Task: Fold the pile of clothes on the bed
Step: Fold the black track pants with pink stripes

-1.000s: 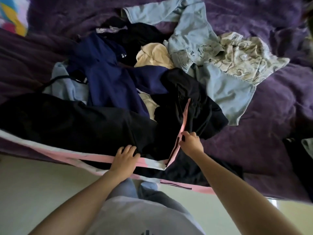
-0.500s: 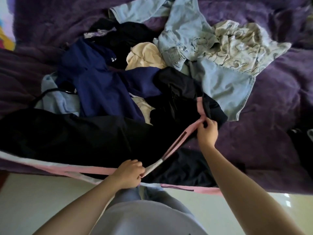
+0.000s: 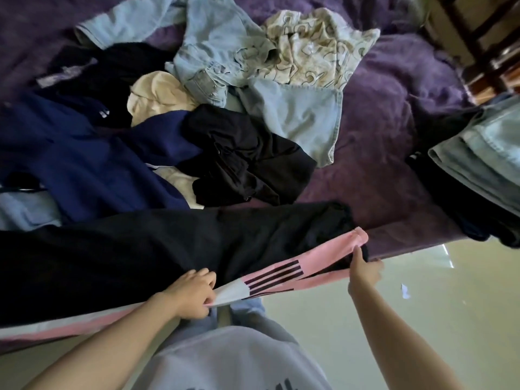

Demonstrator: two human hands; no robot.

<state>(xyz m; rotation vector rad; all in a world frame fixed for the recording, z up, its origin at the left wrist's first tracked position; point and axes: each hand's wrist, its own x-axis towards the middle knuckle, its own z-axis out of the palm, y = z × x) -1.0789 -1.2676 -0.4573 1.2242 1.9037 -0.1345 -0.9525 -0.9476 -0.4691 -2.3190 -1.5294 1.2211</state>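
The black trousers (image 3: 140, 254) are stretched along the near edge of the bed (image 3: 380, 170); their pink-and-white stripe is pinched by the left grip (image 3: 191, 294), their pink cuff held by the right grip (image 3: 364, 273).

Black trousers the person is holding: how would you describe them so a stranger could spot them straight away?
Start at the purple fuzzy bedspread and go to its near edge. There the long black trousers lie stretched sideways, gripped by the left hand and right hand. Unlike the crumpled plain black garment behind, they carry a pink and white side stripe.
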